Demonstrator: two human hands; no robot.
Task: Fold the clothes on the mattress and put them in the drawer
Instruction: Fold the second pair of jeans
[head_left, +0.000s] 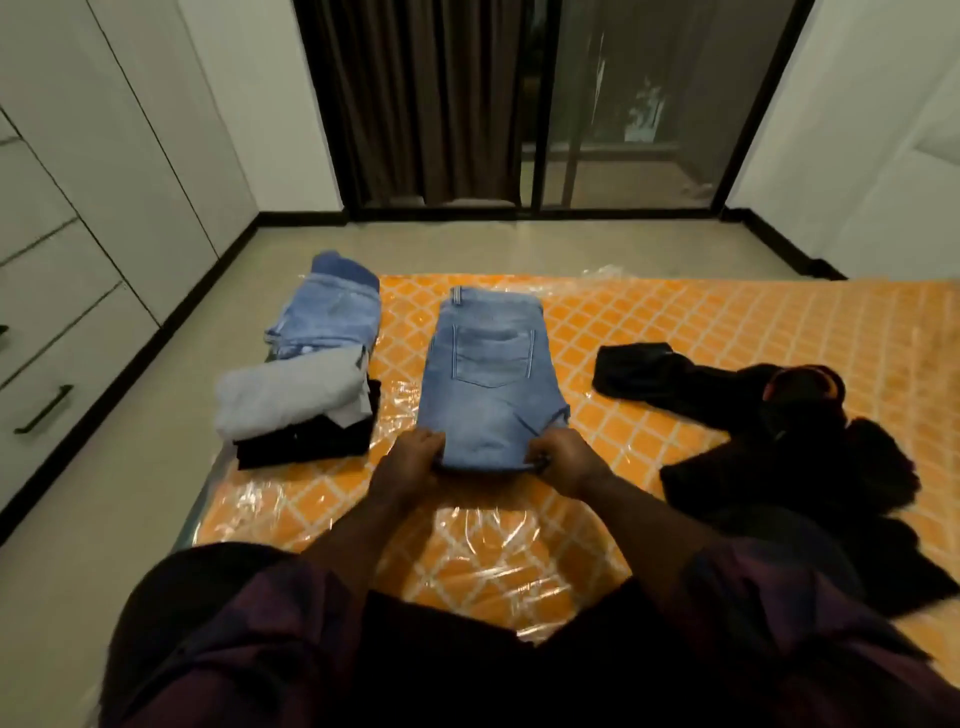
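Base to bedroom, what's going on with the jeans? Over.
Gripping blue jeans at near edge: left hand, right hand. Jeans folded, flat on orange mattress. Beside them folded stack left, black clothes heaped right; neither blocks.

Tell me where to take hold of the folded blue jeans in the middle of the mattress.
Take the blue jeans at their near edge, one hand per corner, coming from the person's side. They lie flat, pocket up, stretching away, and that edge looks like a thick fold the fingers can pinch. The left hand and right hand grip there now.
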